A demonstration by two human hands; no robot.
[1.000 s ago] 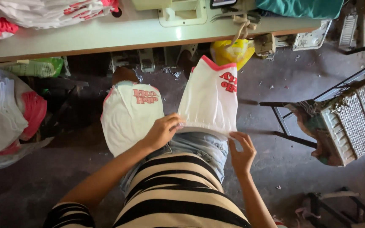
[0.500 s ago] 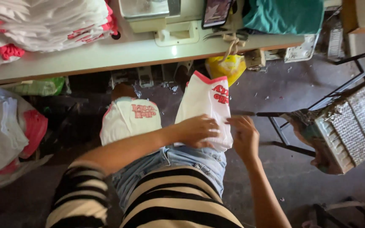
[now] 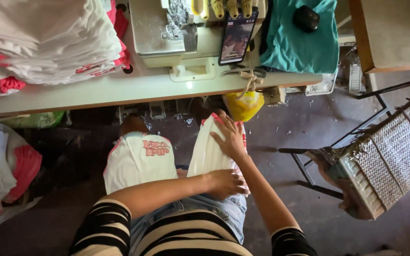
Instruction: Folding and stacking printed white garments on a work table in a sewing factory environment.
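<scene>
I sit at the bench point(image 3: 96, 97) with two white folded garments on my lap, one on each thigh. My right hand point(image 3: 231, 137) lies flat on the garment on my right thigh point(image 3: 207, 154), fingers spread wide and pointing away from me toward its pink-trimmed far end. My left hand point(image 3: 224, 182) reaches across my body and presses on the near end of that same garment, fingers close together and lying on the cloth; neither hand pinches anything. The other garment point(image 3: 138, 163) rests on my left thigh, just beside the first, with a red print facing up, and no hand touches it. On the bench in front of me stands a sewing machine point(image 3: 167, 33) with a phone point(image 3: 236, 35) leaning against it, a teal cloth point(image 3: 300, 47) to its right and a pile of white and pink garments point(image 3: 48, 42) to its left. A yellow bag point(image 3: 245, 105) hangs under the bench edge, and a woven chair point(image 3: 385, 156) stands to my right
</scene>
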